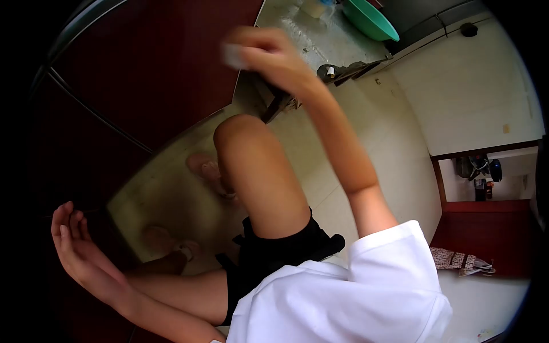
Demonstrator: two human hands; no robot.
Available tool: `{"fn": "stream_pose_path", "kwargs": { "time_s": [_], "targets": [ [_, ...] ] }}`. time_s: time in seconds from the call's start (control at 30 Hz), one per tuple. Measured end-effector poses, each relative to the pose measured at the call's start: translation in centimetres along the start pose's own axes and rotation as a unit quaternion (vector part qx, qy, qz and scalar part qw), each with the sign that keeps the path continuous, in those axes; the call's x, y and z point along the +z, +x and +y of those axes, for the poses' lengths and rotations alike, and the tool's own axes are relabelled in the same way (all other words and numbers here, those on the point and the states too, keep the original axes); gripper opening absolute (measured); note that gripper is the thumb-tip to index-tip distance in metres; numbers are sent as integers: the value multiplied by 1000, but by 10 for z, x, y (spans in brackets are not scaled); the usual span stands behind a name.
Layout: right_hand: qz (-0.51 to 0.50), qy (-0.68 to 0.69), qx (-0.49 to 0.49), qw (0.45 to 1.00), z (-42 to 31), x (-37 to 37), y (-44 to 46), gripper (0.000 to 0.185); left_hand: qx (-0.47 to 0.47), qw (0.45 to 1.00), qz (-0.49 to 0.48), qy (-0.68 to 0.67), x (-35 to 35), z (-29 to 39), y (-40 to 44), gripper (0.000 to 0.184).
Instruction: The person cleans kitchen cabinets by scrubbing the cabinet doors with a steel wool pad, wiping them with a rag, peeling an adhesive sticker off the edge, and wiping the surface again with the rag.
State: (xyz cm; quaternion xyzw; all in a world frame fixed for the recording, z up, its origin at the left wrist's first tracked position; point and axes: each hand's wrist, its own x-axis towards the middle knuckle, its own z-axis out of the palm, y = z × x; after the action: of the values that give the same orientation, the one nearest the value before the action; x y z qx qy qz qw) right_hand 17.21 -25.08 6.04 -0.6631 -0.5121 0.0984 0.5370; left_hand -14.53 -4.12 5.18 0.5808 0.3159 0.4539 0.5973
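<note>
At the lower left, my left hand (pixel 80 251) is empty in front of a dark surface, its fingers loosely curved and partly apart. Higher up, my right hand (pixel 266 57) is blurred by motion, with its fingers closed around a small whitish-grey object (pixel 233 56) too smeared to identify. That hand is in front of the edge of a dark red panel (pixel 166 63) and beside a grey worktop (pixel 314 43).
A green basin (pixel 370 20) lies on the worktop near a pale container (pixel 313 7). My bent knees and sandalled feet are over the pale floor (pixel 337 131). To the right are a red cabinet (pixel 486 234) and patterned cloth (pixel 452 258).
</note>
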Motion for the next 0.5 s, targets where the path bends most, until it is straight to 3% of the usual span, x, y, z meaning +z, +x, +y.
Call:
{"fn": "stream_pose_path", "kwargs": {
  "time_s": [0.03, 0.07, 0.13, 0.2, 0.33, 0.4, 0.5],
  "targets": [
    [38, -111, 105, 988, 11, -34, -30, 23, 26, 999, -15, 42, 1, 0, -2, 36],
    [185, -107, 214, 953, 20, -48, -57, 19, 53, 994, -30, 85, 3, 2, -4, 34],
    [251, -347, 175, 887, 58, -105, -108, 15, 68, 992, -28, 104, 13, 5, -9, 30],
    [240, -519, 175, 801, 85, -148, -149, 13, 82, 989, -28, 121, 19, 6, -10, 26],
    [257, -531, 106, 801, 96, -161, -162, 10, 77, 979, -57, 181, 27, 6, -12, 26],
    [130, -602, 105, 781, 111, -173, -154, 10, 77, 984, -44, 156, 33, 5, -11, 24],
    [95, -607, 114, 781, 124, -164, -146, 9, 69, 984, -62, 154, 26, -5, -6, 21]
  ]
}}
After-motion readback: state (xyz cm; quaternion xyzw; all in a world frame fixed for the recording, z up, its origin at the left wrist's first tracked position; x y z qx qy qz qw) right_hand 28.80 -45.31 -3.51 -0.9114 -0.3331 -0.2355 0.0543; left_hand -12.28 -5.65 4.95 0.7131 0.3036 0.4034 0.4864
